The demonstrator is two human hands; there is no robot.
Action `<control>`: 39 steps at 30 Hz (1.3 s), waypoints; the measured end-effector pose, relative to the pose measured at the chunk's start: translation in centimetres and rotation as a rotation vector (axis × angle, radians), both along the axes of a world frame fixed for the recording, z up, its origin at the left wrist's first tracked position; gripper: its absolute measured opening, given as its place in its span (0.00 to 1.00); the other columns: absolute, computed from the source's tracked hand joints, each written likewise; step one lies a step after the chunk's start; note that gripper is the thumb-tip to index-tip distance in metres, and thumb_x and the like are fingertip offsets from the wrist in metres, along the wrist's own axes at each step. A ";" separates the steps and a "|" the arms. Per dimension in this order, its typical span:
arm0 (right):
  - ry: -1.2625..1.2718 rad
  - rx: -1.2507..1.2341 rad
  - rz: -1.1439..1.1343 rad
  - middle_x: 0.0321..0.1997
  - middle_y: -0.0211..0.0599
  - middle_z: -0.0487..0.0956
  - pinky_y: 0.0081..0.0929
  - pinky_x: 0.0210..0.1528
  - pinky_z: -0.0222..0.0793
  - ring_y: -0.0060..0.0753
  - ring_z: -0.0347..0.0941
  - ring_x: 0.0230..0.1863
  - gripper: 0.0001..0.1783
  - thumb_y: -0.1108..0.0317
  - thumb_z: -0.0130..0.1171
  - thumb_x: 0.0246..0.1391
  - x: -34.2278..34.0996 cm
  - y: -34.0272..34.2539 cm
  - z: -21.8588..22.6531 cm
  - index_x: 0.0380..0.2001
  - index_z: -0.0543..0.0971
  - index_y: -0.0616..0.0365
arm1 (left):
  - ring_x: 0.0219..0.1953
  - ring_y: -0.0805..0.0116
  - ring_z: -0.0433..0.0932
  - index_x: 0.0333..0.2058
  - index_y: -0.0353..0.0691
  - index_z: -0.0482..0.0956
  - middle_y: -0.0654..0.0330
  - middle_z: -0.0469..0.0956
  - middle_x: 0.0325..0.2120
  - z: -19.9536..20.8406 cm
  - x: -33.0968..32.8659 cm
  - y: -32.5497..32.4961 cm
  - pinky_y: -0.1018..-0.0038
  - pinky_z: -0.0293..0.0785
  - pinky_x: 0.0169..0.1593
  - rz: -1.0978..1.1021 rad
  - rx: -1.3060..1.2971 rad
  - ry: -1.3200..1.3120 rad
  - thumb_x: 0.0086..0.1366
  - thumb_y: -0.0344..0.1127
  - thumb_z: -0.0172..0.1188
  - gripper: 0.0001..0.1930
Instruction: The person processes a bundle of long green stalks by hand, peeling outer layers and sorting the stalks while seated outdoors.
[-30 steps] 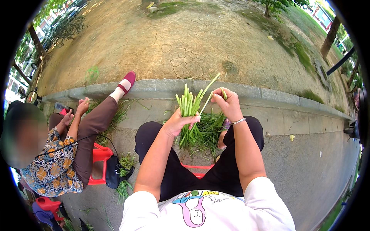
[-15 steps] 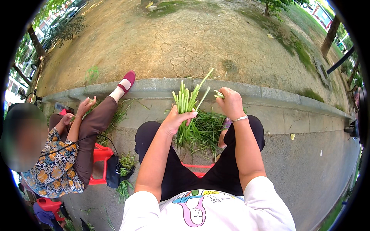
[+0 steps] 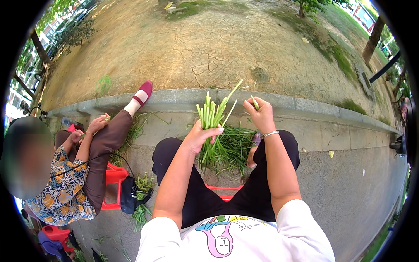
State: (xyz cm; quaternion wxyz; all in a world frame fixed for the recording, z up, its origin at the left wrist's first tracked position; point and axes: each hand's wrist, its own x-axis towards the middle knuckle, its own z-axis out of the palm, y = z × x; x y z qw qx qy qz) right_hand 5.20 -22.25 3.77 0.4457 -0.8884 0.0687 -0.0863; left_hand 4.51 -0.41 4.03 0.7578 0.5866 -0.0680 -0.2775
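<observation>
A bunch of long, pale green vegetable stalks (image 3: 211,114) is wrapped in my left hand (image 3: 200,137). Their cut-looking upper ends fan out above my thumb, and one stalk leans far out to the right. Held to the right of the bunch, my right hand (image 3: 262,115) pinches a short green stalk piece (image 3: 255,103) between thumb and fingers, apart from the other stalks. Beneath both hands, a loose heap of thin green leaves and stems (image 3: 233,150) lies on the pavement between my feet.
A co-worker (image 3: 65,174) sits at the left with hands raised over the lap. Beside them are a red plastic stool (image 3: 114,174), a black bag (image 3: 128,195) and scattered greens (image 3: 142,214). A stone kerb (image 3: 174,97) runs across ahead, with cracked earth (image 3: 205,52) beyond.
My right hand has turned slightly, and the stalk piece in it now points upward. My left hand and bunch have barely moved. The co-worker's hands have shifted a little lower.
</observation>
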 end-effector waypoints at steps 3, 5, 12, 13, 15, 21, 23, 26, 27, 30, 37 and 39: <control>-0.136 0.651 0.125 0.24 0.25 0.73 0.15 0.22 0.58 0.13 0.63 0.23 0.07 0.69 0.58 0.49 -0.3 0.8 0.3 0.30 0.74 0.60 | 0.17 0.79 0.67 0.26 0.38 0.73 0.64 0.72 0.19 0.0 -0.1 -0.2 0.80 0.62 0.18 -0.023 -0.003 0.007 0.50 0.30 0.63 0.08; 0.093 0.907 0.298 0.24 0.19 0.72 0.13 0.21 0.54 0.10 0.61 0.22 0.05 0.70 0.57 0.49 -1.0 1.0 2.7 0.28 0.74 0.60 | 0.17 0.79 0.67 0.26 0.38 0.73 0.64 0.72 0.19 0.0 -0.2 0.1 0.80 0.62 0.18 -0.023 -0.002 0.014 0.50 0.30 0.63 0.08; 0.070 0.702 0.290 0.20 0.23 0.73 0.14 0.20 0.54 0.11 0.60 0.19 0.04 0.70 0.56 0.49 -0.6 -0.2 0.6 0.26 0.74 0.60 | 0.19 0.80 0.67 0.27 0.39 0.73 0.66 0.71 0.20 -0.2 0.3 0.1 0.82 0.61 0.21 0.011 0.049 -0.031 0.48 0.32 0.63 0.09; 0.062 0.579 0.274 0.19 0.25 0.73 0.15 0.20 0.55 0.12 0.61 0.20 0.05 0.70 0.56 0.47 -0.4 -0.2 0.1 0.25 0.75 0.61 | 0.18 0.81 0.66 0.26 0.39 0.73 0.67 0.71 0.19 -0.3 0.4 0.1 0.82 0.60 0.21 0.018 0.087 -0.067 0.48 0.31 0.63 0.08; 0.054 0.455 0.255 0.18 0.26 0.73 0.17 0.20 0.57 0.13 0.62 0.20 0.05 0.70 0.57 0.46 -0.3 -0.6 -0.7 0.23 0.75 0.61 | 0.18 0.81 0.66 0.25 0.39 0.74 0.68 0.71 0.18 -0.7 0.5 -0.1 0.83 0.60 0.20 0.024 0.125 -0.102 0.48 0.31 0.63 0.07; 0.233 0.292 0.265 0.16 0.29 0.74 0.18 0.23 0.61 0.16 0.67 0.19 0.05 0.70 0.57 0.43 -0.1 -1.1 -0.9 0.22 0.75 0.62 | 0.14 0.84 0.64 0.22 0.39 0.74 0.71 0.68 0.13 -1.5 0.4 -0.4 0.84 0.59 0.18 0.067 0.190 -0.320 0.50 0.29 0.62 0.05; 0.349 0.433 0.326 0.16 0.29 0.75 0.18 0.21 0.59 0.15 0.66 0.18 0.05 0.70 0.57 0.44 -0.3 -1.1 0.5 0.21 0.75 0.62 | 0.14 0.84 0.64 0.22 0.38 0.74 0.71 0.69 0.13 -1.5 0.6 0.0 0.84 0.59 0.18 0.092 0.220 -0.314 0.51 0.29 0.62 0.05; 0.393 0.475 0.404 0.16 0.29 0.75 0.18 0.19 0.57 0.15 0.65 0.17 0.05 0.71 0.57 0.46 -0.6 -1.4 1.3 0.21 0.75 0.61 | 0.15 0.84 0.64 0.22 0.38 0.74 0.70 0.70 0.15 -1.4 0.7 0.2 0.84 0.59 0.18 0.104 0.198 -0.261 0.50 0.28 0.62 0.05; 0.393 0.474 0.403 0.16 0.29 0.75 0.18 0.19 0.57 0.15 0.65 0.17 0.05 0.71 0.57 0.46 -0.6 -1.4 1.4 0.21 0.75 0.61 | 0.15 0.84 0.64 0.22 0.38 0.74 0.70 0.70 0.15 -1.4 0.7 0.1 0.84 0.59 0.18 0.104 0.197 -0.261 0.50 0.28 0.62 0.05; 0.415 0.447 0.456 0.16 0.28 0.74 0.12 0.13 0.48 0.09 0.56 0.12 0.05 0.72 0.56 0.48 -0.8 -1.5 1.5 0.24 0.75 0.61 | 0.15 0.84 0.65 0.23 0.38 0.74 0.70 0.70 0.15 -1.3 0.8 0.2 0.84 0.60 0.18 0.123 0.199 -0.255 0.50 0.29 0.63 0.05; 0.492 0.675 0.711 0.16 0.31 0.74 0.12 0.12 0.43 0.09 0.52 0.11 0.06 0.70 0.55 0.50 -1.2 -1.5 1.8 0.23 0.72 0.61 | 0.15 0.83 0.65 0.24 0.38 0.75 0.69 0.70 0.15 -1.2 0.9 0.5 0.84 0.61 0.18 0.142 0.157 -0.252 0.51 0.30 0.63 0.05; 0.494 0.716 0.754 0.15 0.31 0.73 0.12 0.12 0.42 0.09 0.52 0.11 0.06 0.70 0.54 0.50 -1.2 -1.5 2.0 0.23 0.72 0.61 | 0.15 0.82 0.66 0.24 0.38 0.75 0.69 0.70 0.15 -1.1 0.9 0.6 0.84 0.61 0.18 0.134 0.148 -0.245 0.51 0.30 0.64 0.05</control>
